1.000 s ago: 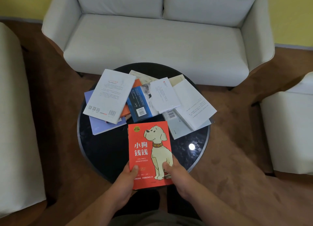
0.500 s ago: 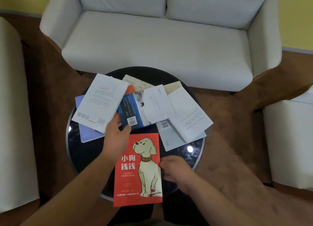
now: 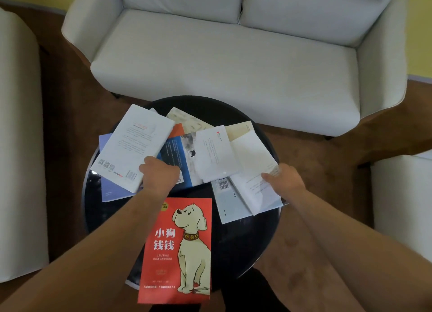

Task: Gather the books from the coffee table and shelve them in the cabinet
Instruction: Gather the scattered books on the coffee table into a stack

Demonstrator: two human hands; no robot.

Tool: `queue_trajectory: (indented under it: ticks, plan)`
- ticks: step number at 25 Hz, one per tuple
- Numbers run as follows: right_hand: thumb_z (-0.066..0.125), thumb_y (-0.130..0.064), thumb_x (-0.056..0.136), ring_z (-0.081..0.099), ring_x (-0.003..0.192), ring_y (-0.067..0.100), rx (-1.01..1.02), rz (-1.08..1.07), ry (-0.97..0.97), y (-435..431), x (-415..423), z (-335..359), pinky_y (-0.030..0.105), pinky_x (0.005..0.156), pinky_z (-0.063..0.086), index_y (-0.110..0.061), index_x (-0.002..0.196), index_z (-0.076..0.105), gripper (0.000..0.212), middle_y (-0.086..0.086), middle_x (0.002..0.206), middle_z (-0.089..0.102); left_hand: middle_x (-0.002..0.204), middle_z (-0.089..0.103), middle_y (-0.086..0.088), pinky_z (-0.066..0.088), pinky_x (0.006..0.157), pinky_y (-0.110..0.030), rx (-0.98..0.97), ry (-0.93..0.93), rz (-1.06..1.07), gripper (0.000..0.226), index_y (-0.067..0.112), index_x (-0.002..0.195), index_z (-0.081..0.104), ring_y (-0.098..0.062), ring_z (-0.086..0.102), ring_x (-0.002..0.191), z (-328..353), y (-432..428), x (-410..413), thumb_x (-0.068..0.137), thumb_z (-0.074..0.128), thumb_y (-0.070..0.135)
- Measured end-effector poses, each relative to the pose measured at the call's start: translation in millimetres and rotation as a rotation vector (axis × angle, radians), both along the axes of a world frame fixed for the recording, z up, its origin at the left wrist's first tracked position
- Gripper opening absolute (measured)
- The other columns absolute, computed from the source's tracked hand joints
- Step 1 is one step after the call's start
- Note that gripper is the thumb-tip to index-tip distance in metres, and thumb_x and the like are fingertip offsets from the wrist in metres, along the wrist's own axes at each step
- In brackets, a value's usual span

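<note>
Books scattered on a round black coffee table (image 3: 245,241), seen from above. The red book (image 3: 177,248) (a cartoon dog on its cover) is lying face up at the table's near edge, its lower end overhanging the rim, with neither hand touching it. Beyond it the other books are overlapping in a loose fan across the middle and far half of the table. The left hand (image 3: 159,173) is gripping the near right corner of the white QR-code book (image 3: 133,145), thumb on top, at the left side of the table; this book is resting on a lavender book (image 3: 109,190) and against a blue book (image 3: 177,157). The right hand (image 3: 282,178) is pinching the right edge of the plain white book (image 3: 254,171) at the table's right edge, thumb on the cover and fingers hidden beneath. That book is lying over a pale grey book (image 3: 229,202) bearing a barcode. The two hands are working well apart. A pale sofa (image 3: 222,66) is standing behind the table on brown carpet (image 3: 70,124)
</note>
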State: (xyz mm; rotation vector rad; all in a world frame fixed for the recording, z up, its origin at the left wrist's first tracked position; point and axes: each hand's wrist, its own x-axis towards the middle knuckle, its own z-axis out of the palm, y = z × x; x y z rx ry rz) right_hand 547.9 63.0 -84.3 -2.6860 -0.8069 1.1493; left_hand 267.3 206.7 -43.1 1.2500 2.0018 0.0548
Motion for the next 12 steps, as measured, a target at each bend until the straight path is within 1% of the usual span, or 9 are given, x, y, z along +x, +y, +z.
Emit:
queue_trajectory:
  ticks: [2,4,6,8,10,12]
  plan:
    - [0.071,-0.050,0.088,0.065,0.106,0.028,0.017,-0.005,-0.034,-1,1,-2,0.039,0.083,0.060,-0.018,0.125,0.053,0.052,0.007,0.121,0.063,0.127,0.051,-0.019,0.049,0.081,-0.039,0.004,0.004,0.061,0.064,0.003,0.128,0.040,-0.037,0.057,0.114,-4,-8,-2,0.078,0.075,0.024]
    - [0.073,-0.051,0.087,0.065,0.104,0.027,0.015,-0.020,-0.043,-3,-1,0,0.038,0.081,0.060,-0.019,0.123,0.053,0.052,0.005,0.119,0.063,0.122,0.061,-0.014,0.054,0.079,-0.039,-0.010,-0.071,0.119,0.065,0.004,0.126,0.047,-0.033,0.063,0.109,-5,-9,-3,0.075,0.079,0.027]
    - [0.072,-0.053,0.086,0.065,0.101,0.026,-0.002,-0.022,-0.053,-6,-5,4,0.037,0.079,0.060,-0.020,0.122,0.053,0.053,0.005,0.117,0.062,0.115,0.068,-0.007,0.056,0.087,-0.038,-0.033,-0.202,0.134,0.052,0.005,0.122,0.057,-0.028,0.066,0.108,-6,-6,-1,0.079,0.079,0.022]
    - [0.071,-0.057,0.085,0.063,0.099,0.025,0.001,-0.011,-0.123,-10,-9,8,0.038,0.082,0.060,-0.021,0.123,0.053,0.056,0.006,0.118,0.060,0.117,0.069,-0.007,0.054,0.096,-0.040,-0.079,-0.323,0.201,0.045,0.007,0.124,0.059,-0.027,0.065,0.111,-1,-5,3,0.084,0.076,0.019]
    - [0.070,-0.059,0.084,0.062,0.099,0.025,0.005,0.012,-0.182,-12,-12,16,0.038,0.084,0.058,-0.020,0.125,0.052,0.059,0.006,0.119,0.059,0.116,0.071,-0.008,0.054,0.094,-0.039,-0.143,-0.480,0.344,0.037,0.010,0.117,0.062,-0.024,0.068,0.103,5,-5,4,0.084,0.077,0.015]
    - [0.071,-0.055,0.086,0.062,0.097,0.023,0.016,0.023,-0.112,-15,-13,25,0.035,0.080,0.057,-0.019,0.120,0.055,0.052,0.004,0.114,0.061,0.110,0.072,-0.010,0.057,0.089,-0.039,-0.254,-0.691,0.466,0.025,0.011,0.109,0.063,-0.022,0.069,0.093,17,-5,3,0.087,0.074,0.010]
